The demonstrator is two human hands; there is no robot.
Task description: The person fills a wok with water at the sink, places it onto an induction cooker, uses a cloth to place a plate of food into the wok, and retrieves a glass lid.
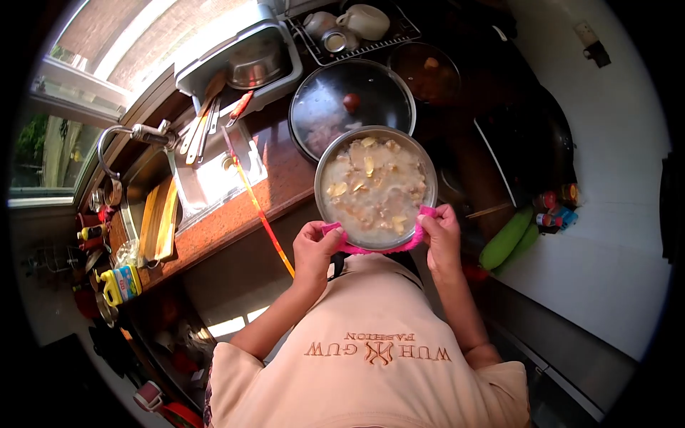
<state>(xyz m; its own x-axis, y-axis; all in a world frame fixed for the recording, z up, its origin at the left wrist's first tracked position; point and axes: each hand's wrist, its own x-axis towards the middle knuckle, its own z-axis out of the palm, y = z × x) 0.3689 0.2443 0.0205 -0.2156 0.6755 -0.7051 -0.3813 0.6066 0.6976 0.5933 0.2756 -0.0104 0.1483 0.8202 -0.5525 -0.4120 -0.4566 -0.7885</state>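
Note:
A round metal bowl (320,199) is held level in front of my chest. It contains pale, cloudy soup (371,182) with meat pieces and yellow slices that look like ginger. A pink cloth (382,249) is wrapped along the bowl's near rim. My left hand (314,250) pinches the cloth and the rim at the near left. At the near right, my right hand (440,239) grips them the same way, thumb on top. Just beyond the bowl, and partly covered by it, is a large pan with a glass lid (335,89) and a dark red knob.
A second pan (426,75) with brown liquid sits at the back right. To the left are a sink (214,175), wooden cutting boards (158,217) and a grey dish tub (196,71). Green gourds (503,239) lie at the right, beside small jars. A red-yellow strip (260,210) crosses the counter edge.

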